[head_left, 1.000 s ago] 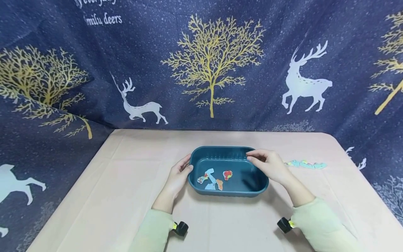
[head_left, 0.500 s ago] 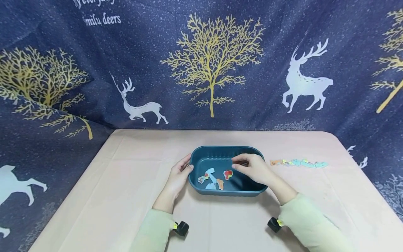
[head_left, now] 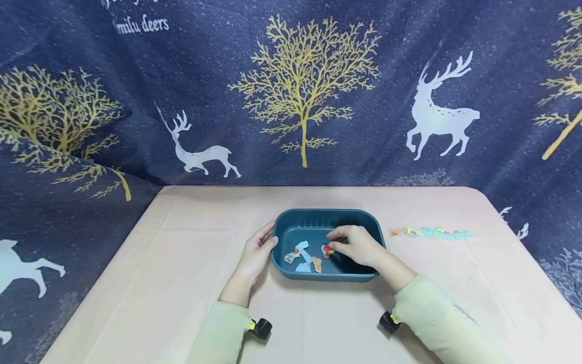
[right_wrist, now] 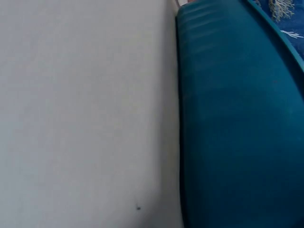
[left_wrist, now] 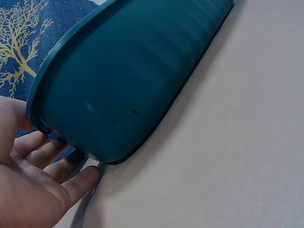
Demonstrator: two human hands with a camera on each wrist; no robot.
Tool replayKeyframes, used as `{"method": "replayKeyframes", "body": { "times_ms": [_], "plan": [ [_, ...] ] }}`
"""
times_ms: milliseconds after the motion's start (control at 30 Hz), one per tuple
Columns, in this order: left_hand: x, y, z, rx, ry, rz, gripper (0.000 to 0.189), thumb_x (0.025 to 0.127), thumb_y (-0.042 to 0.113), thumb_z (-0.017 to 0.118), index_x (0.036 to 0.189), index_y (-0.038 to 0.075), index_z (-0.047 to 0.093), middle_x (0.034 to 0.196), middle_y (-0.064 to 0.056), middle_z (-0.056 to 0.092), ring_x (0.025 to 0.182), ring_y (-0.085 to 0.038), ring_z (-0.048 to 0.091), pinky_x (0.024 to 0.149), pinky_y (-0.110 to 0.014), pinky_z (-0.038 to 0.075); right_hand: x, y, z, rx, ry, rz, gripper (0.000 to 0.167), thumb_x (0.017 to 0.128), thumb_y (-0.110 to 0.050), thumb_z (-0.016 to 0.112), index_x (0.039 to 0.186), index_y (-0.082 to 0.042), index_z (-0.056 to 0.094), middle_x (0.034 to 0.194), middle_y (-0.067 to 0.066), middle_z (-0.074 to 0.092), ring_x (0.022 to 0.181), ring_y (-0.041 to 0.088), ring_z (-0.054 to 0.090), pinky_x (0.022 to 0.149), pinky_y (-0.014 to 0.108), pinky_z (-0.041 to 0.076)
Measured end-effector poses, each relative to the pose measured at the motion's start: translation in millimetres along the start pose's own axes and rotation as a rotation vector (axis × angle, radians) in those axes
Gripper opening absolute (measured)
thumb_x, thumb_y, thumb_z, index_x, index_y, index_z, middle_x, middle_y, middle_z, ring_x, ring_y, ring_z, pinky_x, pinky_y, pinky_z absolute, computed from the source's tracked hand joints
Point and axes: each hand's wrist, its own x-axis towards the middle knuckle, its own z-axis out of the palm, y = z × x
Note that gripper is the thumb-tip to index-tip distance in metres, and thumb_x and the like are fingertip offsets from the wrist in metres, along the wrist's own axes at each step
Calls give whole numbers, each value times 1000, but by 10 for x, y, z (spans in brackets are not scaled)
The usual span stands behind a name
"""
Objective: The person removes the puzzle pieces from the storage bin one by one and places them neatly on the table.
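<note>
Several irregular flat pieces (head_left: pixel 305 256) lie inside a ribbed, rounded tub (head_left: pixel 313 219).

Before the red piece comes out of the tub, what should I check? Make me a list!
1. Left hand touching the tub: ok, at its left end.
2. Red piece apart from the orange piece in the tub: ok.
3. Right hand at the red piece: ok.
4. Firm pinch on it: cannot tell, too small to see.
5. Light-blue pieces spread apart: not ok, they're bunched together.
6. Row of pieces outside the tub: ok, on the table to its right.
</note>
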Motion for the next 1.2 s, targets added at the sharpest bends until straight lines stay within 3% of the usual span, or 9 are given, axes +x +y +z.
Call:
{"method": "replayKeyframes", "body": {
  "times_ms": [267,700,867,1033,1200],
  "plan": [
    [-3,12,-7,-9,-1,-20,49,95,9,49,143,7,39,147,-13,42,138,-26,37,116,-36,30,19,-15,13,-51,-83,57,27,88,-16,66,112,-3,67,103,6,69,97,21,65,82,36,56],
    [-12,21,-3,-4,-1,-11,49,96,8,48,143,6,39,147,-13,42,139,-26,35,117,-37,28,30,-44,53,-311,-135,-58,26,84,-18,70,109,-9,70,105,4,64,102,22,59,87,40,52],
    [-12,28,2,-8,-1,-9,48,96,8,48,143,5,38,147,-14,42,139,-26,35,117,-38,28,34,-36,58,-314,-129,-52,18,84,-17,71,101,-12,71,102,1,65,103,22,59,90,40,52],
    [-8,22,7,-14,-2,-20,48,96,8,48,143,6,39,147,-13,42,140,-26,35,117,-38,28,25,-29,53,-293,-121,-31,13,82,-17,73,93,-13,66,93,0,62,90,17,58,80,35,52],
    [-13,16,9,-20,0,-24,49,95,8,49,143,6,39,147,-14,42,139,-26,35,116,-38,29,9,-24,47,-171,-117,6,12,84,-13,71,85,-14,58,85,-4,65,83,12,61,73,29,53]
  ]
}}
